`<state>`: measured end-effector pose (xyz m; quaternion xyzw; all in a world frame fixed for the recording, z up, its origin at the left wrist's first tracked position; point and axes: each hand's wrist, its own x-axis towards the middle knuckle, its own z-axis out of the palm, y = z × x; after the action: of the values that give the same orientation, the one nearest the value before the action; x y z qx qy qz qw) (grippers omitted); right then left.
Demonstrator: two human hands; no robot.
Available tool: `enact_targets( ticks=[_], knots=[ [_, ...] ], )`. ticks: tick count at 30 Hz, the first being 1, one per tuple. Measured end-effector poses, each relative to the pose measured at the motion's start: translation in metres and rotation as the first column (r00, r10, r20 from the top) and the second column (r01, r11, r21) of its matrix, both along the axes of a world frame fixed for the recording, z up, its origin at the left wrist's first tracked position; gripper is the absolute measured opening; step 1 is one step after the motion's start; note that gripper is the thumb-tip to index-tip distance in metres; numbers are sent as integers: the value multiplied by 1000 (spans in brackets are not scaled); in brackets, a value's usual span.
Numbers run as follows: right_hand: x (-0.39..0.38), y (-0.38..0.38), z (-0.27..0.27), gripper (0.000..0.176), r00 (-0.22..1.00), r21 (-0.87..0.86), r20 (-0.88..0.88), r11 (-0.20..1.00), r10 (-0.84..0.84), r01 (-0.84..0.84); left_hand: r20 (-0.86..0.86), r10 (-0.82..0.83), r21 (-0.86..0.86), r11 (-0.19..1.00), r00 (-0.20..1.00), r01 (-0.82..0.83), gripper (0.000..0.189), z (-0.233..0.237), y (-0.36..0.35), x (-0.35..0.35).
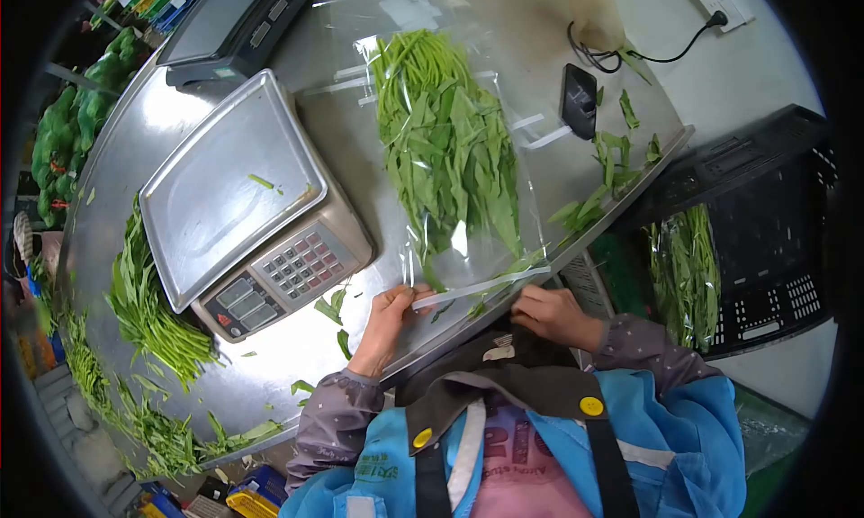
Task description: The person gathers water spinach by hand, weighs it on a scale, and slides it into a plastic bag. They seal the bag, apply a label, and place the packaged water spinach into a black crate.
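Observation:
A clear plastic bag (477,239) lies on the metal table with a bunch of long leafy greens (445,149) inside, stems pointing away from me. My left hand (391,320) pinches the bag's near left corner, by the white strip along its open edge. Close to the strip's right end is my right hand (549,315), its fingers curled together at the table edge; whether they hold anything is hidden. To the left stands a scale (270,275) with a steel tray, bearing a few green scraps.
Loose greens (153,311) lie left of the scale. A second scale (238,32) stands at the back left. A phone (579,101) and leaf scraps are on the right, near a cable (666,59). A black crate (765,248) with bagged greens (686,275) stands beyond the right edge.

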<state>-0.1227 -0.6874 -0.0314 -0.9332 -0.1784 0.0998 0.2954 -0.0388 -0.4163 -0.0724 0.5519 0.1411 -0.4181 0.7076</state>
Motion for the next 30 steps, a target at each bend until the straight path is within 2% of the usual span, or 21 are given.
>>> enact_targets(
  ticks=[1,3,6,8,12,14,18,20,24,26,30],
  knots=[
    [10,10,0,16,1000,9,0,1000,7,-7,-15,14,-40,999,1000,-15,28,3,-2,1],
    [40,43,-1,15,992,157,112,987,-56,38,-16,16,-41,999,1000,-17,28,6,-3,2],
    [69,82,8,14,986,267,147,963,-85,43,-25,18,-62,998,1000,-19,26,9,-4,1],
    [75,93,8,13,978,185,207,981,11,-51,-29,47,-61,997,998,-49,24,11,-7,0],
    [77,95,3,14,965,125,251,986,75,-110,-66,81,-74,994,995,-86,22,26,-11,1],
    [77,96,3,13,930,53,344,986,128,-155,-84,99,-84,991,992,-106,21,26,-11,1],
    [78,96,2,14,901,29,416,988,127,-153,-101,113,-96,988,988,-123,20,30,-12,3],
    [78,98,0,17,888,92,455,988,68,-123,-108,134,-122,982,985,-147,20,33,-12,4],
    [79,97,-1,18,880,77,468,988,81,-132,-101,147,-73,985,984,-154,20,32,-14,4],
    [78,97,-5,13,888,12,436,986,147,-169,-78,139,-29,989,987,-142,21,34,-17,5],
    [77,93,-6,13,897,42,421,984,138,-171,-15,98,-47,994,995,-99,21,12,-13,-1]
  ],
)
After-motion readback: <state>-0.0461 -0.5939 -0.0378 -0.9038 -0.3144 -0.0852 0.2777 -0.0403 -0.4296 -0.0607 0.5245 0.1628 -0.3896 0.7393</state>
